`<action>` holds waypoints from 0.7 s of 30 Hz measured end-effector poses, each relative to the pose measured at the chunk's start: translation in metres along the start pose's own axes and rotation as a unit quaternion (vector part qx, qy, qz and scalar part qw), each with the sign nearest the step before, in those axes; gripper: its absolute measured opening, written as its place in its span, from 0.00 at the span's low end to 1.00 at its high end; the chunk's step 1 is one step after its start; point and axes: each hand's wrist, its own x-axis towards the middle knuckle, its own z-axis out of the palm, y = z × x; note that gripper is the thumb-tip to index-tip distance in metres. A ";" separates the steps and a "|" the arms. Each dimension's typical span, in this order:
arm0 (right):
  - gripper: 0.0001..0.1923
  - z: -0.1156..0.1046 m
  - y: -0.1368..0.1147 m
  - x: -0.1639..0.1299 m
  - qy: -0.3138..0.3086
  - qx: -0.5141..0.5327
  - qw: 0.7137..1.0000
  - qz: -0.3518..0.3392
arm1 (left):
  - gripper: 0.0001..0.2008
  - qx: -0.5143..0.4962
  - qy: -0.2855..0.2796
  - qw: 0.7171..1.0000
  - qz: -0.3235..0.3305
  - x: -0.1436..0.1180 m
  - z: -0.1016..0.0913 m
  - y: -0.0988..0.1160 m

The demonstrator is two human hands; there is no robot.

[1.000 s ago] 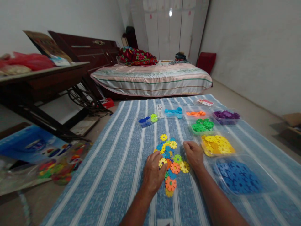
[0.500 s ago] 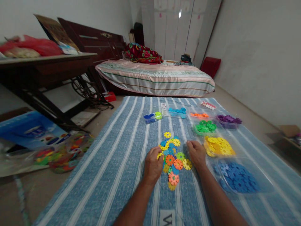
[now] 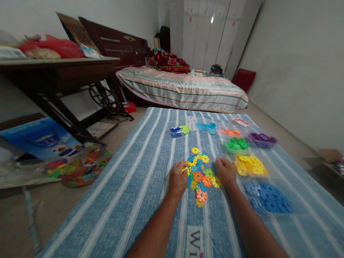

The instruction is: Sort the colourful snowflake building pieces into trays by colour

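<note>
left hand [image 3: 177,178] curled on a yellow disc [image 3: 184,169] at the pile [image 3: 201,175] mid-mat [image 3: 139,186]; right hand [image 3: 226,172] rests beside it, trays [image 3: 251,165] along the right edge.

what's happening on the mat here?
A person kneels or sits at a blue striped mat with both hands at a loose pile of mixed-colour snowflake discs. The left hand is curled over a yellow disc at the pile's left edge; the right hand rests on its right edge. Clear trays nearby hold discs by colour: yellow, dark blue, green, purple.
</note>
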 end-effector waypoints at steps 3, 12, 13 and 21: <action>0.22 -0.001 -0.001 0.000 0.000 -0.008 1.000 -0.005 | 0.13 -0.020 -0.004 0.998 -0.056 0.002 -0.002 0.001; 0.22 0.000 0.000 0.000 0.002 -0.017 1.000 -0.009 | 0.15 -0.106 0.006 0.984 -0.141 0.005 0.003 -0.009; 0.22 0.000 0.000 0.000 0.002 -0.018 1.000 -0.010 | 0.15 -0.107 0.006 0.984 -0.143 0.005 0.004 -0.010; 0.21 0.002 -0.001 0.000 0.005 -0.028 0.999 -0.031 | 0.11 -0.108 0.000 0.987 -0.118 0.007 0.003 -0.015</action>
